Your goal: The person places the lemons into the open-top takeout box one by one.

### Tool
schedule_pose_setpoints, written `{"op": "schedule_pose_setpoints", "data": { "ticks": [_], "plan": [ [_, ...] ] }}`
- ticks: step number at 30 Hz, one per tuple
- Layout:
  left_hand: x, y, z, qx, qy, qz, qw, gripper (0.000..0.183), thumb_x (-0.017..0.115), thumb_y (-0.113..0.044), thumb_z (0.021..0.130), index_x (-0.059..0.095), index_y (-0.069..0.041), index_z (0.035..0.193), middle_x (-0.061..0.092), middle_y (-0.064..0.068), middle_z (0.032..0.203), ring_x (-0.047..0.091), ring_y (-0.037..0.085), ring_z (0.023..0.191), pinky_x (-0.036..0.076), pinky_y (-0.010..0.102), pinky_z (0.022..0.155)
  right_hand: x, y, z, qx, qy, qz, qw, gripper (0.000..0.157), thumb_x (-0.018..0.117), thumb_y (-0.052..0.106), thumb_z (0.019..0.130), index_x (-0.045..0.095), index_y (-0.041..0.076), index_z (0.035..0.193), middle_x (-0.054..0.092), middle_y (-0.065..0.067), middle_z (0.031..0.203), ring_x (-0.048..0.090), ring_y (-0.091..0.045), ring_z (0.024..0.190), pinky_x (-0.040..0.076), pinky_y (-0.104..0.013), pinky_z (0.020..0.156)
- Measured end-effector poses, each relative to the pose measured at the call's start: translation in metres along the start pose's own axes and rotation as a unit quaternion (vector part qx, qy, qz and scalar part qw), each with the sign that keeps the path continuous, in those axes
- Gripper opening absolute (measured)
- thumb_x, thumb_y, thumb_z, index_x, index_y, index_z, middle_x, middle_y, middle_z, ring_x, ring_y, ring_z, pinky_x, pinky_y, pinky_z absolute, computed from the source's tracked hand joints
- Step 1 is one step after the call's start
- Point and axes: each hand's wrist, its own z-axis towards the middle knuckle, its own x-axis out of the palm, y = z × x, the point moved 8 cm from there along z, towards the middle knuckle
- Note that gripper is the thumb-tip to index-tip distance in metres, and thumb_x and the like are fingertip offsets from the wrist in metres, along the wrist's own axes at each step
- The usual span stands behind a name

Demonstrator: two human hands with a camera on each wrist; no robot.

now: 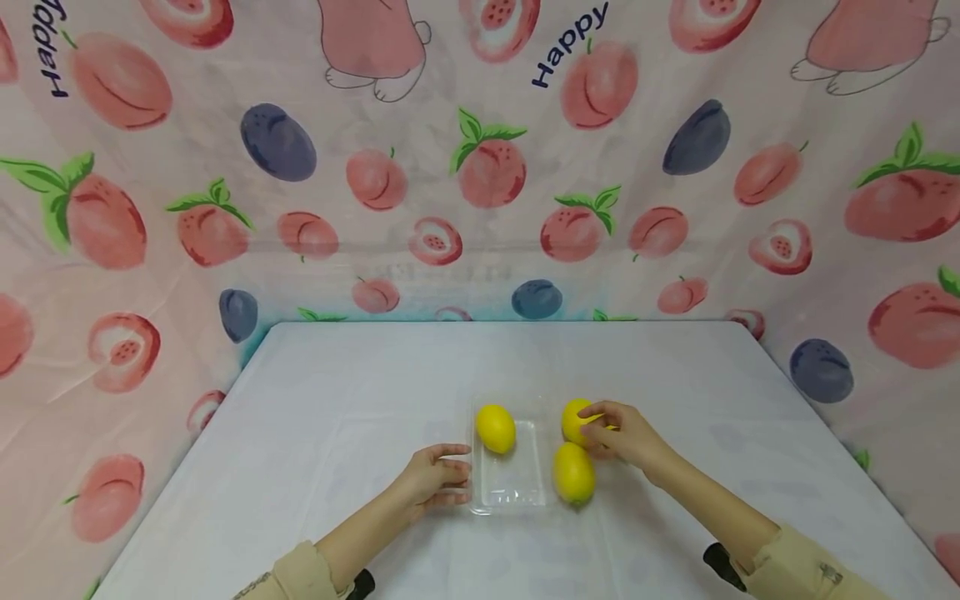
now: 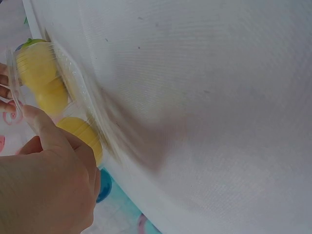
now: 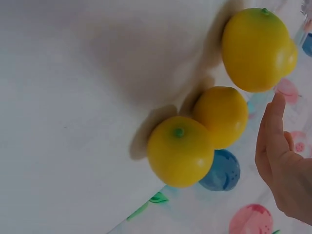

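Right now I am resting the left hand (image 1: 435,478), its fingers loose and spread, at the left rim of a clear tray (image 1: 512,485) in the lower centre of the head view, where a yellow lemon (image 1: 496,429) is lying inside the tray's upper left. Right of the tray, I am holding the right hand (image 1: 628,435) over the upper lemon (image 1: 574,417), thumb and forefinger parted, though I cannot tell whether they are touching it. A lower lemon (image 1: 574,473) is sitting just below on the white table (image 1: 360,383).

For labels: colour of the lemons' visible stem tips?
Green stem tips, clearest in the right wrist view.
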Motion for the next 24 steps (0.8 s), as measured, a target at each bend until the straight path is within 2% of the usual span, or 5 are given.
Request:
{"op": "schedule_pose_setpoints", "data": {
  "ticks": [8,14,24],
  "plan": [
    [-0.001,-0.002,-0.002,0.001,0.001,-0.003,1.0000,0.041,0.055,0.006,0.088,0.047,0.006,0.129,0.059,0.003,0.085,0.057,0.012,0.069,0.060,0.032,0.070,0.000,-0.014,-0.005,0.000,0.000,-0.011,1.000,0.037,0.059,0.012,0.091,0.050,-0.010,0.120,0.059,-0.015,0.097,0.060,-0.018,0.083,0.059,-0.039,0.075],
    [0.000,0.000,-0.003,-0.004,0.007,-0.003,1.0000,0.042,0.056,0.004,0.088,0.046,0.005,0.129,0.059,0.005,0.088,0.058,0.012,0.070,0.059,0.030,0.070,0.004,-0.019,-0.009,-0.014,-0.015,-0.058,0.998,0.037,0.061,0.012,0.089,0.052,-0.008,0.119,0.059,-0.016,0.100,0.059,-0.019,0.084,0.059,-0.035,0.068],
    [0.000,-0.001,-0.002,0.002,0.008,-0.004,1.0000,0.042,0.056,0.006,0.087,0.047,0.005,0.128,0.060,0.004,0.090,0.057,0.013,0.072,0.059,0.033,0.072,0.009,-0.020,-0.010,-0.021,-0.022,-0.085,0.996,0.037,0.064,0.013,0.088,0.053,-0.008,0.116,0.059,-0.013,0.096,0.056,-0.017,0.073,0.057,-0.033,0.061]
  ]
}}
